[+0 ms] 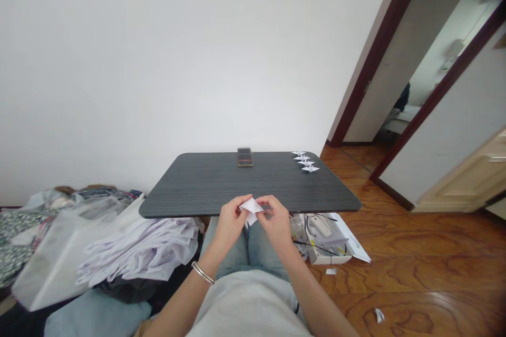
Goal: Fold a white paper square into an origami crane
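Observation:
A small folded piece of white paper (252,205) is held up at the near edge of the dark table (197,184), above my lap. My left hand (232,214) pinches its left corner between thumb and fingers. On the opposite corner, my right hand (275,216) has its thumb and fingertips closed. The paper's top is a flat diamond shape, and a narrower part hangs down between my thumbs. Several white paper cranes (310,168) stand in a row at the table's far right corner.
A phone (245,157) leans at the table's back edge by the wall. Clothes (146,250) and plastic bags are heaped on the left. Right of my legs sits a white box (328,258) with cables. Paper scraps (379,316) lie on the wooden floor; a doorway opens at right.

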### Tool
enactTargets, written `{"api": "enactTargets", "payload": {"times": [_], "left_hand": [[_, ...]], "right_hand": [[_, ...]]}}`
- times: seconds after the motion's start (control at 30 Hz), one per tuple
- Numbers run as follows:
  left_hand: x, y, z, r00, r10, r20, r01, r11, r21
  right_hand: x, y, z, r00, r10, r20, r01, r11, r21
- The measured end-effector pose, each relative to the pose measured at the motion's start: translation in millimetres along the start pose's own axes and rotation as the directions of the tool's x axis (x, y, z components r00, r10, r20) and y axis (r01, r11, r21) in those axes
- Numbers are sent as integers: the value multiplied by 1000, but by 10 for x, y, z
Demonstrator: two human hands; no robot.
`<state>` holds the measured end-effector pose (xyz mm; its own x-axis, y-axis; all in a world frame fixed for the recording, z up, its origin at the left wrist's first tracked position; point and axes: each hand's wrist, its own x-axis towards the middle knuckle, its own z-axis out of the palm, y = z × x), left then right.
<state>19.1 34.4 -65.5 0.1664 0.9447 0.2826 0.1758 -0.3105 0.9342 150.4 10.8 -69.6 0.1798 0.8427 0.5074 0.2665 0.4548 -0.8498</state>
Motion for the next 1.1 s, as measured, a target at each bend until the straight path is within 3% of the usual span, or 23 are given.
{"api": "enactTargets", "payload": {"times": [0.3,0.5,0.73,1.1], "left_hand": [[-30,103,51,998,14,-66,0,979,204],[-19,58,10,998,63,1,-61,959,277],[4,76,20,996,93,-4,-77,848,525],[10,99,3,997,74,-38,-27,728,685]], "right_hand": [[-1,128,37,992,-10,-124,-7,990,-141],[11,94,50,992,-25,-126,-2,979,-205],[41,116,96,989,-41,-142,8,973,-231],[7,141,141,992,-94,-79,72,966,-249]]}}
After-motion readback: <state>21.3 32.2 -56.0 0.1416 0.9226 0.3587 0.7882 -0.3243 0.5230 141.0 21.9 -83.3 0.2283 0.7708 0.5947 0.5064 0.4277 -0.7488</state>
